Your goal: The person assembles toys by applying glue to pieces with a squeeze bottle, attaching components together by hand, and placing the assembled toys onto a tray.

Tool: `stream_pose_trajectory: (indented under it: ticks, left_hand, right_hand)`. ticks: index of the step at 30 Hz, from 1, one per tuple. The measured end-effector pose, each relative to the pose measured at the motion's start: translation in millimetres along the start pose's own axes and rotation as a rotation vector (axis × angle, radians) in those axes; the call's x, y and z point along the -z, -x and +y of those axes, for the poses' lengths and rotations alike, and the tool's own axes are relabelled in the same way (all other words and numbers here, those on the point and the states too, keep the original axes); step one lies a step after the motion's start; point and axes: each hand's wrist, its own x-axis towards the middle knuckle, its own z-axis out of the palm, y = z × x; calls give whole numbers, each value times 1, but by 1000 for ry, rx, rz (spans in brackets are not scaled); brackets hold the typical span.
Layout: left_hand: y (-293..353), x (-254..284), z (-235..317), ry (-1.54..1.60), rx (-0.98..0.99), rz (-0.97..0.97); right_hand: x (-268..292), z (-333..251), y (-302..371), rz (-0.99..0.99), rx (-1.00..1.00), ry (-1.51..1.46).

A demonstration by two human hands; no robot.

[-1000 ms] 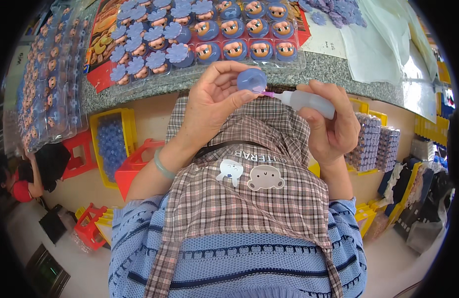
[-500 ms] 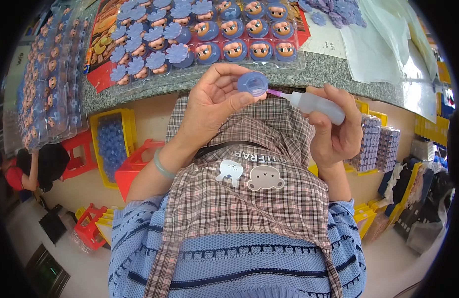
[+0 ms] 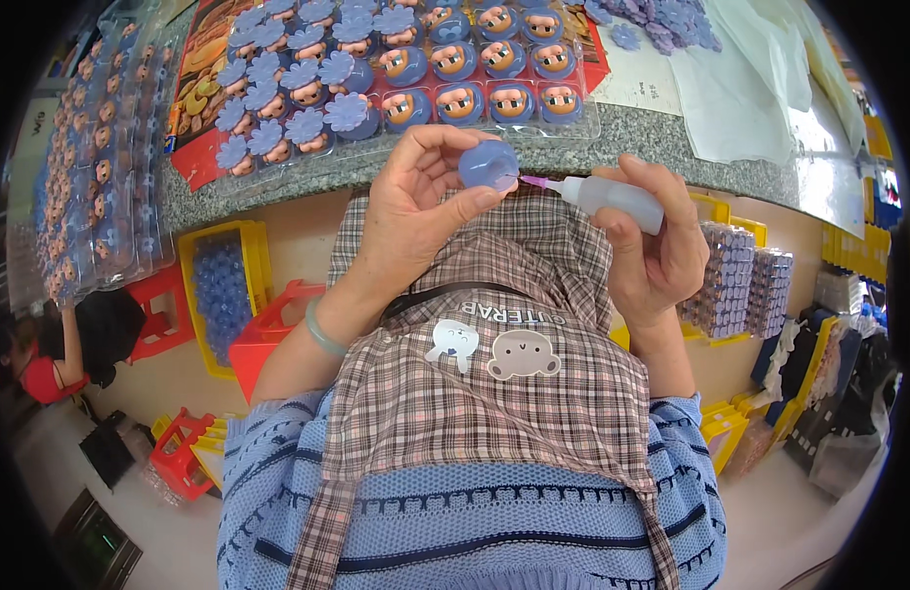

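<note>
My left hand [image 3: 404, 211] is closed around a round, hollow blue plastic piece [image 3: 485, 162], gripped between thumb and fingers above the near edge of the bench. In my right hand [image 3: 664, 246] lies a small translucent squeeze bottle [image 3: 620, 201] with a narrow pink tip [image 3: 540, 182]. The tip points left and meets, or nearly meets, the lower right rim of the blue piece; contact is too small to tell. Beyond my hands, a clear tray [image 3: 591, 126] holds rows of small blue-hooded doll heads [image 3: 459, 101]. Several on the left carry blue flower-shaped pieces [image 3: 304, 125].
Loose flower pieces [image 3: 662, 25] lie at the back right of the granite bench [image 3: 563, 152], near translucent sheeting [image 3: 740, 108]. Filled trays [image 3: 106, 157] stand at the left. Below are a yellow bin [image 3: 265, 258] of blue parts and a red stool [image 3: 268, 339]. Another person's arm [image 3: 69, 339] shows far left.
The blue piece has been tilted, its opening now turned more downward, and moved slightly left. My right hand and the bottle have shifted left along with it.
</note>
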Motion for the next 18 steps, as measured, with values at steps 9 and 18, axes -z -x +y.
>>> stream_pose_trajectory:
  ticks: [9, 18]
  left_hand:
    - [-7, -2, 0, 123, 84, 30]
    - [-8, -1, 4, 204, 169, 28]
  right_hand:
    - [7, 15, 3, 11, -237, -202]
    - [18, 59, -25, 131, -735, -621]
